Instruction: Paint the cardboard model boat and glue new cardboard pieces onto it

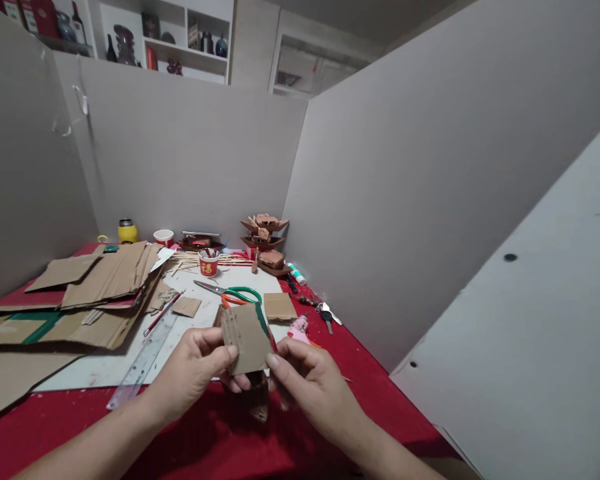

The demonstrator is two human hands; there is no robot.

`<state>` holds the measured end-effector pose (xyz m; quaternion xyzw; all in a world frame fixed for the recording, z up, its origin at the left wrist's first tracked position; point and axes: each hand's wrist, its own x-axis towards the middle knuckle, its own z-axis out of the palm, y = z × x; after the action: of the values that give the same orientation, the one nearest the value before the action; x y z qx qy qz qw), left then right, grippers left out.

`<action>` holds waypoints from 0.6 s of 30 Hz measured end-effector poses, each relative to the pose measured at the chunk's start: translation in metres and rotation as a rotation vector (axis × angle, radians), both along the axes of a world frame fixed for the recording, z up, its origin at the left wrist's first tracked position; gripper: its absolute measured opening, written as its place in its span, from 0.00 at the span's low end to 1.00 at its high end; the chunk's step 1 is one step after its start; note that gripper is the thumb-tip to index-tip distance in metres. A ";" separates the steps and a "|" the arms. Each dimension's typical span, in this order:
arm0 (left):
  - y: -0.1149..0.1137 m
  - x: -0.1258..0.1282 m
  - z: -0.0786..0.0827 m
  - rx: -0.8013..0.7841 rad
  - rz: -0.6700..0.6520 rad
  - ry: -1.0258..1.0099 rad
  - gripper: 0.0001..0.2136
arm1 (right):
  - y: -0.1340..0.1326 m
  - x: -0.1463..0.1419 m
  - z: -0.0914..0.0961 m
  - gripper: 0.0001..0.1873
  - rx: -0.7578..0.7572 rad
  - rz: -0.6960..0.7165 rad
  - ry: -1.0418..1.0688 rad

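A small square piece of cardboard [250, 337] with a green and red strip along its right side is held up in front of me. My left hand [200, 363] is closed on its left edge, thumb on top and fingers underneath. With thumb and fingers, my right hand [313, 380] pinches the lower right corner. Below the cardboard shows the pointed end of a brown boat-shaped piece [257, 400]; most of it is hidden, and I cannot tell which fingers support it. Just beyond lie scissors [230, 291] with green and orange handles, and another cardboard square [280, 307].
Stacked cardboard sheets [105, 280] cover the left side. A clear ruler [143, 363] and a pencil [163, 313] lie on the white board [87, 373]. Farther back stand a red paper cup [209, 265] and brown model boats [265, 233]. Keys [327, 317] lie near the right grey partition [380, 233].
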<state>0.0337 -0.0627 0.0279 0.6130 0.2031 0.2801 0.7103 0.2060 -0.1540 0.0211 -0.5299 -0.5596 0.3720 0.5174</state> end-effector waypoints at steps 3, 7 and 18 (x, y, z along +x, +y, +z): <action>-0.003 0.000 -0.001 0.017 -0.026 -0.002 0.12 | 0.002 0.000 0.002 0.18 0.011 -0.015 0.068; -0.007 0.002 -0.002 -0.003 -0.038 -0.022 0.10 | 0.003 -0.002 0.006 0.16 0.073 0.004 0.064; -0.003 -0.001 -0.001 -0.051 -0.160 -0.019 0.12 | 0.001 -0.002 0.013 0.17 0.049 -0.009 0.113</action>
<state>0.0332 -0.0662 0.0264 0.6062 0.1537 0.2233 0.7477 0.2036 -0.1527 0.0336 -0.4974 -0.5361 0.3853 0.5628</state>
